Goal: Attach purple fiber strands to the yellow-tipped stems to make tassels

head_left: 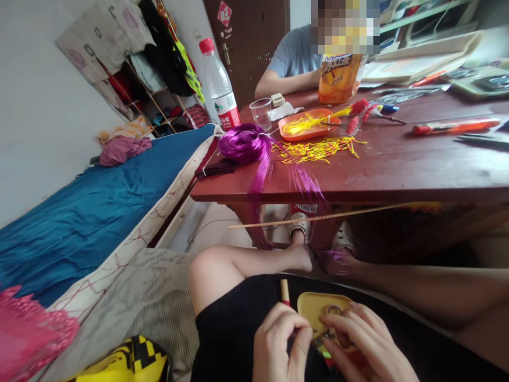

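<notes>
Low over the lap, my left hand (280, 339) is closed in a pinch, thumb against the fingers; whatever it holds is too small to make out. Close to its right, my right hand (368, 339) also has thumb and fingers drawn together around something I cannot name. Between and behind them rests a small yellow tray (308, 303) on the black cloth of my lap, with tiny dark and bright green bits under the fingers. A short wooden stick (284, 291) with a red part sticks up behind my left hand.
On the red-brown table (397, 183) lie a purple fibre bundle (244, 143), yellow strands (318, 151), an orange dish (283, 130), a cup (261, 113) and a bottle (218, 85). A thin stick (274, 223) crosses the front. Another person (292, 61) sits opposite. The bed (99, 191) is left.
</notes>
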The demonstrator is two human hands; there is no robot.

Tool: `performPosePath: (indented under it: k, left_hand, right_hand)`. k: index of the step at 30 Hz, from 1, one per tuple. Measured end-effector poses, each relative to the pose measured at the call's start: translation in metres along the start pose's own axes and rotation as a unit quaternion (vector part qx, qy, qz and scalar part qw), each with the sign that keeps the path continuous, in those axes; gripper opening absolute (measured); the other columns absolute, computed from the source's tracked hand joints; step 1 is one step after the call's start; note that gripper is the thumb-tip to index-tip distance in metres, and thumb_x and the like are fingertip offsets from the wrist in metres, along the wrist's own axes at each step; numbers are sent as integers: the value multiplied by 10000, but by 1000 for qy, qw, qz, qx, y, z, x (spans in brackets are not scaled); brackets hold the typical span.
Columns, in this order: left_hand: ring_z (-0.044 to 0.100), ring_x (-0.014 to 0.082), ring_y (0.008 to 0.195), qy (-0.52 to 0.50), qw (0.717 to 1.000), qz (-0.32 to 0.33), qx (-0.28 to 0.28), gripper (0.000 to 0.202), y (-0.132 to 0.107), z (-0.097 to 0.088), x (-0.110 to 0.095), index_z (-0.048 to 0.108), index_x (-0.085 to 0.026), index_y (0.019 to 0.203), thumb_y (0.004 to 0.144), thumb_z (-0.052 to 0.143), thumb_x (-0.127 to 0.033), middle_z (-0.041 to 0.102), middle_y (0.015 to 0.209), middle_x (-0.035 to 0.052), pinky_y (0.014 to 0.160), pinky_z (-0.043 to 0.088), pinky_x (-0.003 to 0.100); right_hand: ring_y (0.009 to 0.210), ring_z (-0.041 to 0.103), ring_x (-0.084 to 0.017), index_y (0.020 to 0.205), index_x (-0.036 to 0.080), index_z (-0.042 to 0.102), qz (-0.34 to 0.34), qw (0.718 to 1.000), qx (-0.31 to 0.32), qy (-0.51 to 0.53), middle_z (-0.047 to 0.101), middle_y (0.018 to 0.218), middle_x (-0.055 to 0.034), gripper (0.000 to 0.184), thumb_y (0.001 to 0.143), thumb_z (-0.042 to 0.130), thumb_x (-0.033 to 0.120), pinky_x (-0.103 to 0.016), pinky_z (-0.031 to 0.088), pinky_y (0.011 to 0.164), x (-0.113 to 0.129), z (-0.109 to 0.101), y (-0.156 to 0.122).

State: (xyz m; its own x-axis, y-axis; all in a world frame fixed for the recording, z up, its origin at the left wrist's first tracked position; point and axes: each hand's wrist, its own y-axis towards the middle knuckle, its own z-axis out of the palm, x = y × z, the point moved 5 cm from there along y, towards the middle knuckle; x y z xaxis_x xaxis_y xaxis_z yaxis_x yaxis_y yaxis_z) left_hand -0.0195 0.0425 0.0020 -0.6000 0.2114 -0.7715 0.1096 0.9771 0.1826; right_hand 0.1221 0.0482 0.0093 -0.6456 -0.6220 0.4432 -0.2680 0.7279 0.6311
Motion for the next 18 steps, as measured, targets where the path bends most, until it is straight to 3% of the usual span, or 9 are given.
performPosePath:
  k: [2, 6, 11, 18]
  left_hand:
    - [545, 144, 682, 13, 1000, 17, -21, 202, 0, -1, -2, 566, -182, 693, 859, 484, -264, 542, 718, 25, 635, 423, 234]
    - [512, 175, 745, 37, 997, 58, -34, 237, -1, -1, -6, 567, -188, 709, 876, 446, -305, 534, 744, 37, 702, 411, 294]
    - [501, 179, 726, 66, 994, 78, -40, 280, -3, 1, -7, 574, -196, 711, 895, 402, -319, 543, 710, 35, 708, 390, 322]
    - [517, 167, 714, 90, 992, 87, -30, 273, -3, -2, -11, 569, -187, 708, 898, 401, -288, 560, 693, 28, 721, 382, 319]
  right_hand:
    - [629, 607, -168, 800, 211, 538, 18, 1000, -14, 11, 611, 597, -12, 165, 888, 423, 291, -248, 500, 588, 0, -4, 2]
    - [613, 600, -162, 751, 226, 530, 12, 999, 37, 34, 602, 587, 7, 151, 875, 445, 230, -256, 505, 618, 1, 1, 0]
    - [678, 626, -183, 822, 203, 578, -8, 1000, -23, -13, 655, 668, -29, 176, 874, 455, 318, -274, 511, 620, -2, -6, -1]
    - [585, 606, -161, 719, 230, 561, -22, 999, -19, 19, 616, 568, 20, 132, 835, 506, 259, -269, 505, 634, 1, -8, 2]
